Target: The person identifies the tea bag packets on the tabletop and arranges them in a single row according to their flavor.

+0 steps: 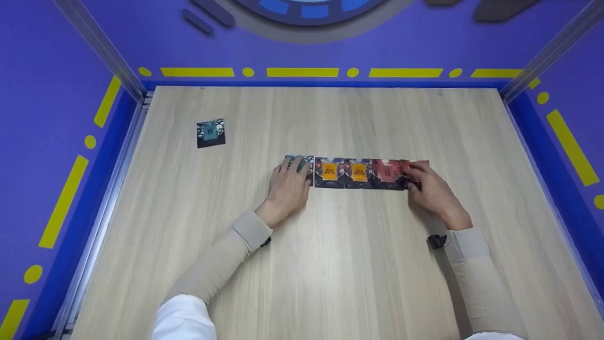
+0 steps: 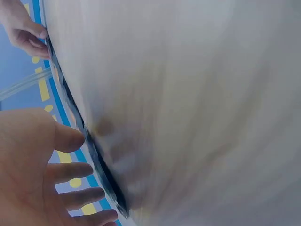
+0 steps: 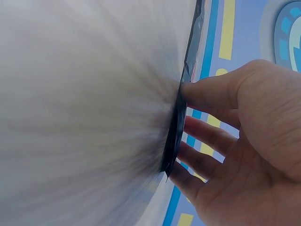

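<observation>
Several small flat packets with shiny foil edges lie in a row on the table. My left hand rests its fairly straight, spread fingers on the teal-and-black packet at the row's left end, covering most of it. Beside it are two packets with orange labels, the left orange-label packet and the right orange-label packet, then a red packet. At the right end, my right hand touches another red packet with spread fingertips; its thumb lies at the packet's near edge.
A separate teal-and-black packet lies at the back left of the wooden table. Blue-purple panels with yellow marks, such as the back panel, enclose the table on the left, back and right.
</observation>
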A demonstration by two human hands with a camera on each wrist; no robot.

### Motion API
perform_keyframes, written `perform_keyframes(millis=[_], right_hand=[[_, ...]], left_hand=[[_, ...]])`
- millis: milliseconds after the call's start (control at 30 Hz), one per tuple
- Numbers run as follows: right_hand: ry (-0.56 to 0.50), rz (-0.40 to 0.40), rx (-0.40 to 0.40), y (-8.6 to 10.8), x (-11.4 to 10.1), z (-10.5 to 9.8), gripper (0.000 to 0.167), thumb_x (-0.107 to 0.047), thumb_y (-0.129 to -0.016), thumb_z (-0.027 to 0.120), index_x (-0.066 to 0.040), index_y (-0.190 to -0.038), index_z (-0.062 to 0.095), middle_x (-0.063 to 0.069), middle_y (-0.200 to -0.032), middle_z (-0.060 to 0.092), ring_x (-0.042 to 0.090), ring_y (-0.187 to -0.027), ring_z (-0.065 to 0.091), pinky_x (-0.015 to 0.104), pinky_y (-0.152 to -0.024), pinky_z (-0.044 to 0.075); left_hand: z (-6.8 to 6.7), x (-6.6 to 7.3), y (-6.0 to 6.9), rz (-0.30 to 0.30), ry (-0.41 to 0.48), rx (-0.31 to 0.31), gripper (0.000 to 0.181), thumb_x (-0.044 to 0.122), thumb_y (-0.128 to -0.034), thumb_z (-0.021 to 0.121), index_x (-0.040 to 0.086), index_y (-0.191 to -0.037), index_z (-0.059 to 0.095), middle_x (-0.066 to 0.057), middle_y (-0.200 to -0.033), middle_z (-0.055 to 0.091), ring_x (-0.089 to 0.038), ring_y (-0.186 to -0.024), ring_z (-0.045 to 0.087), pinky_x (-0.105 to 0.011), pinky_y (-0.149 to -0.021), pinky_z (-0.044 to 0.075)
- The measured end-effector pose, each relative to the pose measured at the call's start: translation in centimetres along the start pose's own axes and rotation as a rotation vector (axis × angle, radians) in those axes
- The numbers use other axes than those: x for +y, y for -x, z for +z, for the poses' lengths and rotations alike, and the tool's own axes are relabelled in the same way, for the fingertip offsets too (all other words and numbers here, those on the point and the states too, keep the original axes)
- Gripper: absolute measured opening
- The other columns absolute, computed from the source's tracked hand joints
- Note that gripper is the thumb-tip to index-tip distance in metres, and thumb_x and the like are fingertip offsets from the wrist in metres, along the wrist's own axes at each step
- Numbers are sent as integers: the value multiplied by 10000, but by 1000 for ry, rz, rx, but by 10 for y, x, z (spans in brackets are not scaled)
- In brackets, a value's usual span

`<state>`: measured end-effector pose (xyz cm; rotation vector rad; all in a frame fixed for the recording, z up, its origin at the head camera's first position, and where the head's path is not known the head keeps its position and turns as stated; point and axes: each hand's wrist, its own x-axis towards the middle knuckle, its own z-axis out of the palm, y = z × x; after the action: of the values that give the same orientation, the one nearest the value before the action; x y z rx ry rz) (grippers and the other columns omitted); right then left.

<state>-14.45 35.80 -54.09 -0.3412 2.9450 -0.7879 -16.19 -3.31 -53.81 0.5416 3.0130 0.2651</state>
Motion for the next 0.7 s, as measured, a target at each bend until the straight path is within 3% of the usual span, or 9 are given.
perform_keyframes(millis=[200,500,700], right_hand=[[-4,-2,0,1,1,-1,485,-9,-1020,606,68,-1496,561,259,-1577,469,494,-1450,475,666,-1174,405],[-13,-16,1,0,1,0,477,0,-1012,614,61,-1484,578,249,-1560,480,489,-1437,489,668,-1165,413],[-10,-9,-3,0,2,0,472,-5,-1016,615,59,-1482,580,252,-1567,474,491,-1450,475,666,-1172,409]], left_hand=[[-11,-29,-7,-19,49,25,552,321,-1117,494,83,-1614,461,-202,-1703,368,-471,-1574,331,-583,-1288,315],[-23,-121,-21,-141,45,26,598,335,-1134,388,55,-1660,346,-235,-1746,248,-515,-1609,199,-613,-1328,174],[-29,-169,-25,-227,71,77,583,303,-1125,401,23,-1635,382,-265,-1730,265,-549,-1593,208,-658,-1296,230]])
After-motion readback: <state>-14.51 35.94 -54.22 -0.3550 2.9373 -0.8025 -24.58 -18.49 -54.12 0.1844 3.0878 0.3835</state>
